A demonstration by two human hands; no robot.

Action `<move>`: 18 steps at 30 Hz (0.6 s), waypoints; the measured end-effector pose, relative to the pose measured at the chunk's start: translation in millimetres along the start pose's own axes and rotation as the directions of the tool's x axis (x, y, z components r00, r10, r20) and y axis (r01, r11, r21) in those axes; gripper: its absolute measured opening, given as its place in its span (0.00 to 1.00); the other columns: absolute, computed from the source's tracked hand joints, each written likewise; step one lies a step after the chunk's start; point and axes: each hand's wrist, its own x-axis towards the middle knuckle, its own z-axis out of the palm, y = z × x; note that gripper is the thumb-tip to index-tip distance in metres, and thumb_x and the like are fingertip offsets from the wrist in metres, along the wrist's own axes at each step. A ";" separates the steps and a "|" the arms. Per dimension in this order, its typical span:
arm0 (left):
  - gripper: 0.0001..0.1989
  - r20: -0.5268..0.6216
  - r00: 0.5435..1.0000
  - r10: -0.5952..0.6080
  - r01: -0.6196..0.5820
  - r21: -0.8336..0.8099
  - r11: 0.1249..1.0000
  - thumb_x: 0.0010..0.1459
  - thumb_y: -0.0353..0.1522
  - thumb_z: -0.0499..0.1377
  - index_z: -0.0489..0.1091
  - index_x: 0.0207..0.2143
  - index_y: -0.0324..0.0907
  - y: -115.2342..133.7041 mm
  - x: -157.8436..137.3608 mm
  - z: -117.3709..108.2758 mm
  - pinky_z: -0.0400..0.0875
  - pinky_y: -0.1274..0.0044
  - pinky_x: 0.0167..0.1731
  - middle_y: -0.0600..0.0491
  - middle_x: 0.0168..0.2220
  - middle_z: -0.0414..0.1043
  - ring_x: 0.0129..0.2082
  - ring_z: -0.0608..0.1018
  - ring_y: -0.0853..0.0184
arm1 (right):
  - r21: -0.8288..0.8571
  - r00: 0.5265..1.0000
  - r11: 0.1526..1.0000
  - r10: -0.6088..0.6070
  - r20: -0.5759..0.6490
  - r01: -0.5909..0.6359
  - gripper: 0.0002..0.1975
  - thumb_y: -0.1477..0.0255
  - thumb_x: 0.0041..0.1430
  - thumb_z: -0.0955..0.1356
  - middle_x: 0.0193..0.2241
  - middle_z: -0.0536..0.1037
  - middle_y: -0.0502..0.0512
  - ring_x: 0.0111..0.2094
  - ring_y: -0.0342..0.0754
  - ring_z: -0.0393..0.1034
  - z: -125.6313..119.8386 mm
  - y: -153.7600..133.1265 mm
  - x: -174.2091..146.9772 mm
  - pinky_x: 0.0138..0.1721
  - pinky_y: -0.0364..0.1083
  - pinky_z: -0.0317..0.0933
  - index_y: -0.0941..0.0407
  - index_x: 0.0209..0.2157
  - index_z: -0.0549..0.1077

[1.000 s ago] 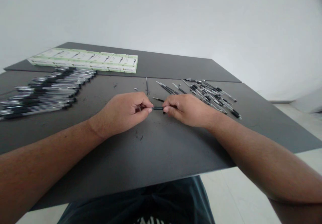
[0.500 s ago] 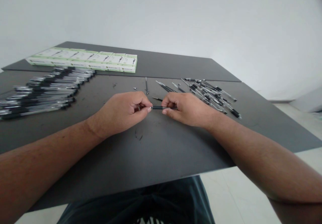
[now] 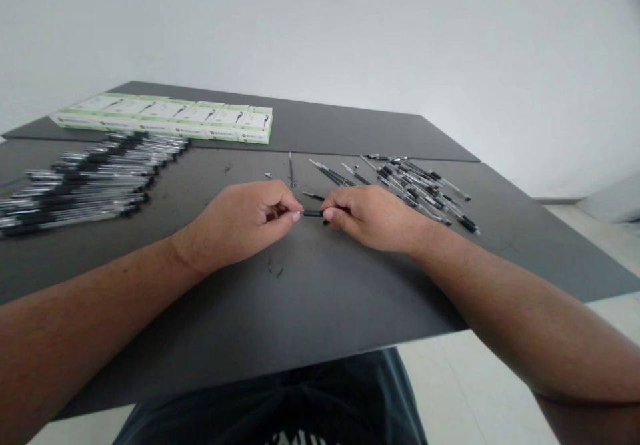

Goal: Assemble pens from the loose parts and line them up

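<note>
Between my two hands a pen lies level, its black grip showing in the gap. My left hand is closed, thumb and forefinger pinching the silvery tip end. My right hand is closed around the other end, which its fingers mostly hide. Just behind the pen, a thin dark refill-like stick lies on the table close to my right fingertips. Farther back are another upright-lying thin pen part and a tiny pen tip.
Many clear pens with black grips lie in a long row at the left. Green-and-white boxes stand behind them. A loose heap of pen bodies lies at the right, with several refills beside it. Dark scraps dot the grey table.
My right thumb and fingers have shifted slightly on the pen, and its far end no longer shows. My left hand stays in place.
</note>
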 end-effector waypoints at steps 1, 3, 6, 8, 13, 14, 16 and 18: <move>0.09 -0.003 1.000 -0.004 0.004 0.000 1.000 0.63 0.38 0.58 0.78 0.39 0.46 0.2 0.0 -0.3 0.69 0.74 0.34 0.55 0.31 0.82 0.30 0.81 0.65 | 0.017 1.000 1.000 0.016 -0.015 -0.016 0.08 0.69 0.70 0.69 0.35 0.84 0.53 0.35 0.47 0.75 0.3 0.0 -0.3 0.38 0.44 0.60 0.57 0.46 0.79; 0.09 -0.004 1.000 -0.008 0.008 0.004 1.000 0.63 0.38 0.58 0.78 0.39 0.46 0.9 -0.1 -1.0 0.70 0.73 0.34 0.55 0.31 0.82 0.30 0.81 0.65 | 0.025 0.999 0.999 0.037 -0.028 -0.037 0.09 0.70 0.67 0.72 0.35 0.83 0.51 0.34 0.46 0.74 0.8 0.2 -0.7 0.37 0.44 0.60 0.56 0.47 0.78; 0.09 0.005 1.000 -0.007 0.007 0.004 1.000 0.63 0.38 0.58 0.77 0.38 0.47 2.0 0.1 -2.0 0.70 0.73 0.34 0.54 0.32 0.82 0.31 0.81 0.64 | -0.034 1.000 0.999 0.013 -0.002 -0.013 0.07 0.70 0.69 0.70 0.34 0.83 0.52 0.33 0.46 0.73 0.9 0.1 -0.6 0.37 0.44 0.59 0.56 0.44 0.79; 0.10 0.007 1.000 -0.011 0.011 0.008 1.000 0.63 0.39 0.58 0.77 0.38 0.47 2.4 0.2 -2.3 0.70 0.73 0.34 0.54 0.31 0.82 0.31 0.81 0.64 | -0.044 1.000 0.999 0.006 0.002 -0.006 0.08 0.70 0.71 0.68 0.35 0.84 0.53 0.33 0.46 0.73 0.8 -0.3 -0.3 0.37 0.45 0.58 0.56 0.45 0.80; 0.10 0.013 1.000 -0.022 0.021 0.019 1.000 0.63 0.39 0.58 0.78 0.39 0.47 1.8 0.3 -1.0 0.70 0.73 0.35 0.54 0.32 0.82 0.31 0.81 0.64 | -0.002 0.999 0.999 0.039 -0.009 -0.039 0.09 0.69 0.68 0.71 0.35 0.84 0.52 0.34 0.46 0.74 0.3 -1.3 0.5 0.37 0.44 0.60 0.56 0.47 0.79; 0.10 0.011 1.000 -0.018 0.018 0.015 1.000 0.63 0.38 0.58 0.78 0.39 0.47 1.6 0.3 -0.6 0.71 0.73 0.35 0.55 0.32 0.82 0.31 0.82 0.65 | -0.022 1.000 0.999 0.030 -0.001 -0.030 0.08 0.69 0.69 0.70 0.36 0.84 0.53 0.34 0.46 0.74 0.2 -1.4 0.6 0.38 0.44 0.59 0.56 0.46 0.79; 0.09 0.007 1.000 -0.013 0.013 0.011 1.000 0.63 0.38 0.58 0.78 0.39 0.47 1.4 0.2 -0.4 0.71 0.73 0.34 0.55 0.32 0.82 0.31 0.81 0.65 | -0.042 1.000 0.999 0.012 0.013 -0.012 0.10 0.68 0.72 0.67 0.37 0.84 0.54 0.35 0.47 0.74 0.2 -1.6 0.4 0.38 0.45 0.60 0.56 0.45 0.80; 0.09 0.004 1.000 -0.012 0.012 0.016 1.000 0.63 0.38 0.58 0.78 0.39 0.47 1.5 0.2 -0.7 0.71 0.73 0.34 0.55 0.31 0.82 0.30 0.81 0.65 | -0.018 1.000 1.000 0.016 0.004 -0.016 0.10 0.68 0.72 0.67 0.37 0.85 0.55 0.36 0.48 0.75 0.6 -1.5 0.1 0.39 0.45 0.60 0.56 0.47 0.79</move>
